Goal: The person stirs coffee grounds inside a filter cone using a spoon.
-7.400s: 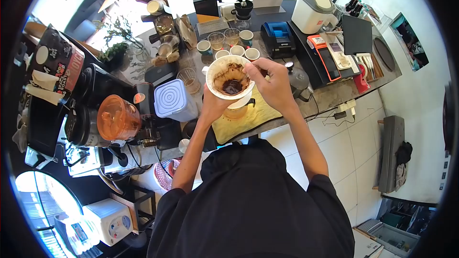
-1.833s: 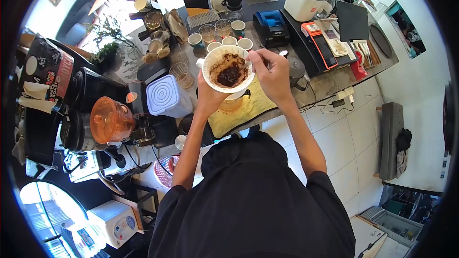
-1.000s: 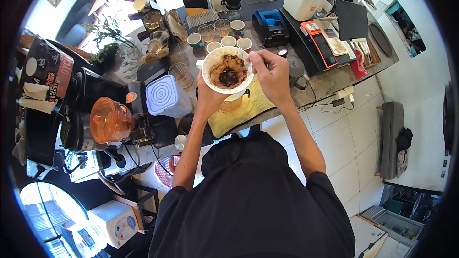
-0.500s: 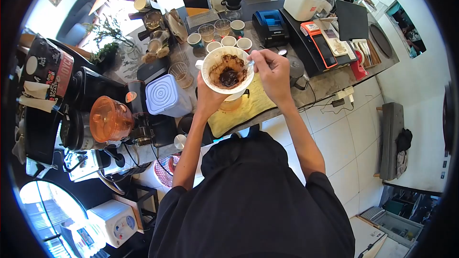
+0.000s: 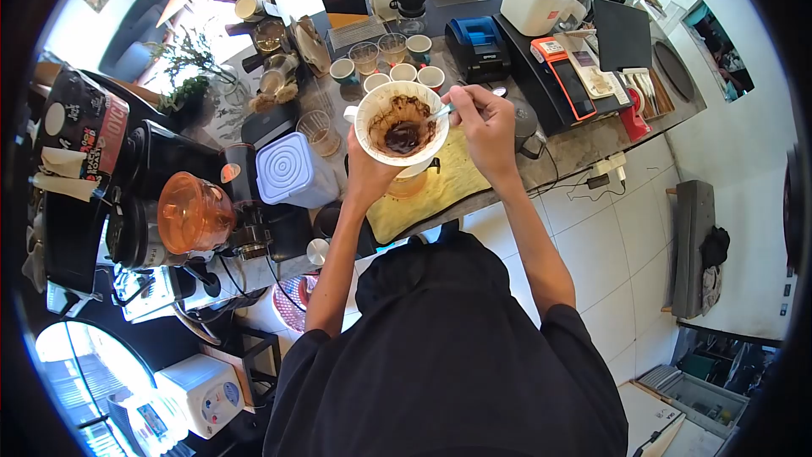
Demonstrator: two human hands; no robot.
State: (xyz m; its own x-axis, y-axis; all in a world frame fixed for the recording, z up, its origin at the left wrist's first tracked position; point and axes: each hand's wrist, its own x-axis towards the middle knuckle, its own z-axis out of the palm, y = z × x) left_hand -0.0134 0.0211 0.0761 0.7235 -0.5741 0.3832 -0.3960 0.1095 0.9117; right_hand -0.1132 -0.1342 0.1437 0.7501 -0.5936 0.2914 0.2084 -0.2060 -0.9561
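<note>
A white coffee dripper [image 5: 362, 124], lined with a paper filter, is held up over the counter with my left hand [image 5: 370, 171] closed around its left and lower side. Dark wet coffee grounds [image 5: 404, 137] lie at its bottom and streak the filter wall. Pinched in my right hand [image 5: 484, 127] is a small spoon [image 5: 442, 110], which reaches over the dripper's right rim; its tip is hard to make out. Below, a glass vessel [image 5: 409, 185], partly hidden by the dripper, stands on a yellow cloth [image 5: 461, 182].
Several small cups [image 5: 344, 72] and clear glasses [image 5: 392, 48] stand just behind the dripper. Left are a lidded white tub [image 5: 296, 171] and a grinder with an orange hopper [image 5: 196, 211]. A blue-black printer [image 5: 476, 49] and an orange card terminal [image 5: 562, 80] are right.
My right hand has shifted slightly with the spoon, and more of its handle shows. The grounds look more spread at the filter's bottom. My left hand holds the dripper almost still.
</note>
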